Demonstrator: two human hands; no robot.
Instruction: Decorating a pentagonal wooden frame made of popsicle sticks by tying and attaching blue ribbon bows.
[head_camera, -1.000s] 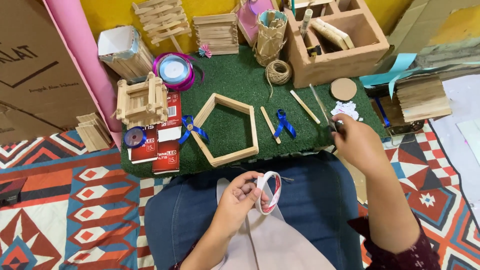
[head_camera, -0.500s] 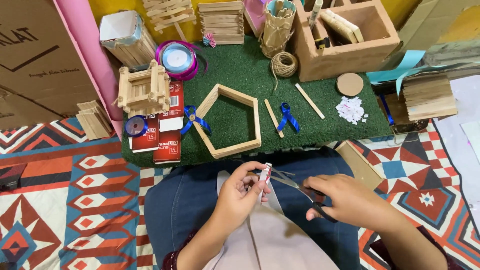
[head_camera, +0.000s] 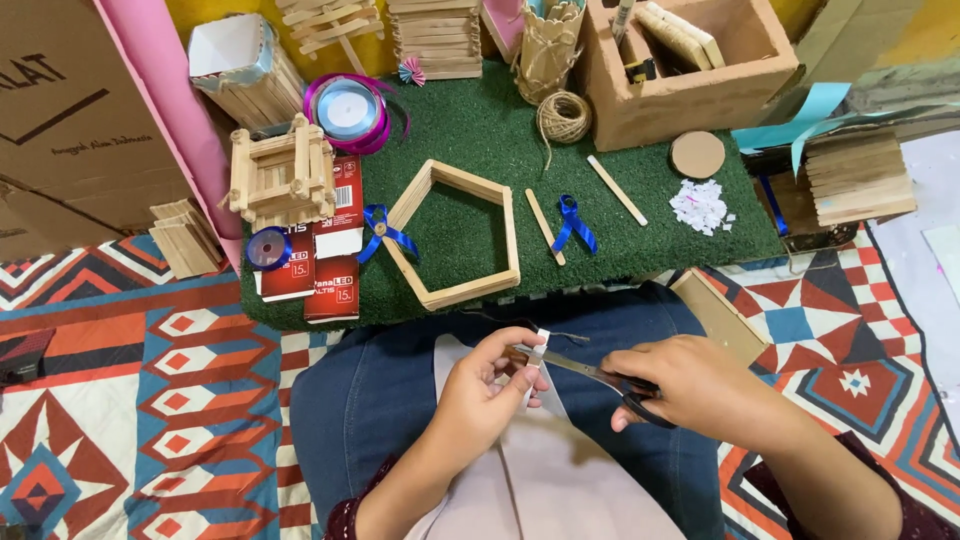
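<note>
Fingers of the left hand (head_camera: 490, 385) pinch a short strip of white ribbon (head_camera: 538, 352) and hold it upright over the lap, above the blue jeans (head_camera: 390, 390). Fingers of the right hand (head_camera: 680, 385) are curled through the black handles of a pair of scissors (head_camera: 600, 378), whose blades point left and meet the ribbon just beside the left fingertips; whether the blades are closed on it cannot be told.

Beyond the knees lies a green turf mat (head_camera: 640, 240). On it sit a pentagon frame of craft sticks (head_camera: 460, 235), two blue ribbon bows (head_camera: 572, 220), loose craft sticks (head_camera: 616, 190), a ball of twine (head_camera: 563, 117), a cork disc (head_camera: 697, 155) and a small pile of white scraps (head_camera: 700, 205). A craft-stick cabin (head_camera: 283, 180) stands at the mat's left edge, near a spool of purple ribbon (head_camera: 347, 108). A patterned rug (head_camera: 130, 400) lies under everything.
</note>
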